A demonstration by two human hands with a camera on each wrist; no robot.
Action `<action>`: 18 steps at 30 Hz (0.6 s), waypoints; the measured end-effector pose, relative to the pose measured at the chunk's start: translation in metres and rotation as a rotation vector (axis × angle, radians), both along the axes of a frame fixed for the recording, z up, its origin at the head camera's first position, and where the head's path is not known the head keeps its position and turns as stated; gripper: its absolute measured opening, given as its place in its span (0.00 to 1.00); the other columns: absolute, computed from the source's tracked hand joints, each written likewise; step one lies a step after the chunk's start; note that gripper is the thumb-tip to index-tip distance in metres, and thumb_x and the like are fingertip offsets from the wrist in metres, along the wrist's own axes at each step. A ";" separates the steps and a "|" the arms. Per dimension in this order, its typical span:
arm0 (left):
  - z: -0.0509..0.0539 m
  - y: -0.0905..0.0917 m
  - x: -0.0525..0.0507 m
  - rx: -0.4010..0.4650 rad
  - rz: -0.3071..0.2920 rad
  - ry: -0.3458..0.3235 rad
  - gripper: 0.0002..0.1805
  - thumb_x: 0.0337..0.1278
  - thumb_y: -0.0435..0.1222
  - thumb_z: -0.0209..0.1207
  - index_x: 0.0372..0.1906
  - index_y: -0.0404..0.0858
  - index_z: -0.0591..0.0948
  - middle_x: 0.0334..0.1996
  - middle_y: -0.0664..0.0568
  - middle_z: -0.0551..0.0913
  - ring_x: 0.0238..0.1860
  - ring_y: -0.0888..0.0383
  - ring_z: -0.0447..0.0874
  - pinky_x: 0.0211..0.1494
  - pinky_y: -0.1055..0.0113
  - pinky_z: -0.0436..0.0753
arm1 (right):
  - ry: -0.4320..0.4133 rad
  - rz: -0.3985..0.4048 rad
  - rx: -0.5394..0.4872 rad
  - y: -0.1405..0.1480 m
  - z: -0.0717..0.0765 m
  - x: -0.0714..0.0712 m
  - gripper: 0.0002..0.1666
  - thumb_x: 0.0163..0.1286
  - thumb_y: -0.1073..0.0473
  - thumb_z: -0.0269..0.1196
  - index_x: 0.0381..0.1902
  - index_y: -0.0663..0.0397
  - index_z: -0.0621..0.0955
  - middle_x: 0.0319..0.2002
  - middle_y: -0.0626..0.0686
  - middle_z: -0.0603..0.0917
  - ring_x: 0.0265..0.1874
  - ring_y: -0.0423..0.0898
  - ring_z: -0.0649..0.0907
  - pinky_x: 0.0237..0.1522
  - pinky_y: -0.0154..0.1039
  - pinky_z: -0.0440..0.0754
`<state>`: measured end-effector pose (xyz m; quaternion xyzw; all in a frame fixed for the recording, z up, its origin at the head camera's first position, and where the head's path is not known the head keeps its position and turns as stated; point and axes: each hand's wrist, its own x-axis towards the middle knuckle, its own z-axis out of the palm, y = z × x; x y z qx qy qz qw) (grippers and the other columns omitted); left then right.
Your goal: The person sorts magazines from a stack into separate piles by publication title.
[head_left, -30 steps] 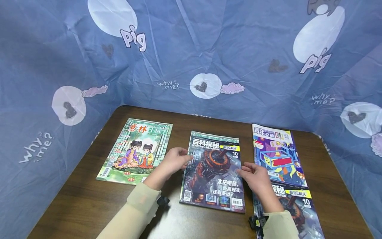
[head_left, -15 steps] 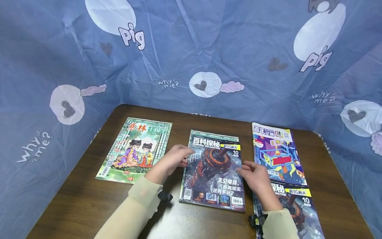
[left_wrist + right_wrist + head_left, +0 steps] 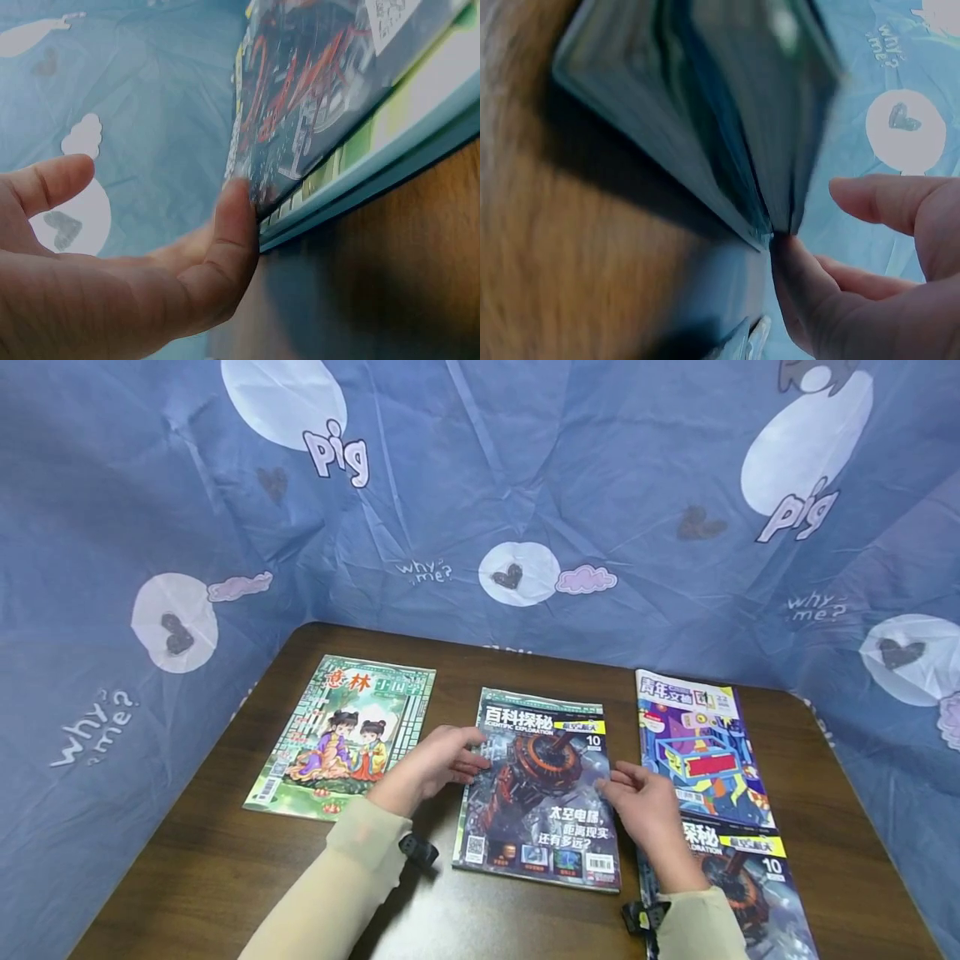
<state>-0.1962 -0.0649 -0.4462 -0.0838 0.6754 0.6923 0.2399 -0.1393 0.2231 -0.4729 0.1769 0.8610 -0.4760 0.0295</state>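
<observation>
A dark space-themed magazine (image 3: 517,802) tops a small stack at the table's middle. The green top margin of another magazine (image 3: 525,697) shows beneath it. My left hand (image 3: 431,768) is at the stack's left edge; in the left wrist view its bent fingertips touch the side of the pages, and the thumb (image 3: 64,180) stands apart. At the opposite edge is my right hand (image 3: 645,802). The right wrist view shows its fingertips against the page edges of the stack (image 3: 705,127), thumb (image 3: 874,199) held away from the paper.
A green illustrated magazine (image 3: 345,735) lies on the left of the brown wooden table (image 3: 202,868). On the right, a purple magazine (image 3: 697,743) lies behind a second dark space magazine (image 3: 757,893), partly under my right forearm. Blue printed cloth (image 3: 420,518) hangs around the table.
My left hand has shifted slightly along the stack's left edge, its fingers more spread now. The right hand has stayed at the right edge. The magazines lie nearly where they were.
</observation>
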 end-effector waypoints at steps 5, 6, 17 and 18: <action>-0.001 0.002 0.001 -0.023 -0.020 0.013 0.28 0.64 0.37 0.56 0.61 0.20 0.69 0.43 0.34 0.74 0.27 0.54 0.75 0.35 0.60 0.84 | 0.064 -0.009 0.020 -0.003 0.003 0.000 0.34 0.68 0.59 0.69 0.66 0.72 0.74 0.55 0.68 0.82 0.53 0.60 0.84 0.55 0.52 0.81; -0.001 0.002 0.001 -0.023 -0.021 0.012 0.27 0.65 0.36 0.56 0.61 0.20 0.69 0.43 0.35 0.73 0.27 0.53 0.75 0.36 0.59 0.85 | 0.063 -0.008 0.008 -0.003 0.004 0.000 0.34 0.69 0.59 0.69 0.66 0.72 0.74 0.55 0.68 0.82 0.53 0.60 0.84 0.55 0.52 0.81; -0.001 0.001 0.003 -0.066 -0.038 0.042 0.25 0.66 0.36 0.57 0.58 0.19 0.70 0.40 0.39 0.73 0.30 0.51 0.76 0.41 0.54 0.86 | -0.067 0.071 -0.086 0.005 -0.002 -0.005 0.29 0.70 0.55 0.67 0.60 0.72 0.77 0.44 0.63 0.88 0.38 0.50 0.86 0.45 0.48 0.83; -0.002 0.001 0.004 -0.095 -0.039 0.059 0.25 0.66 0.36 0.58 0.57 0.19 0.71 0.41 0.39 0.73 0.30 0.51 0.77 0.41 0.55 0.86 | -0.073 0.081 -0.087 0.005 -0.003 -0.005 0.28 0.70 0.55 0.67 0.59 0.72 0.77 0.42 0.62 0.88 0.37 0.49 0.86 0.43 0.47 0.83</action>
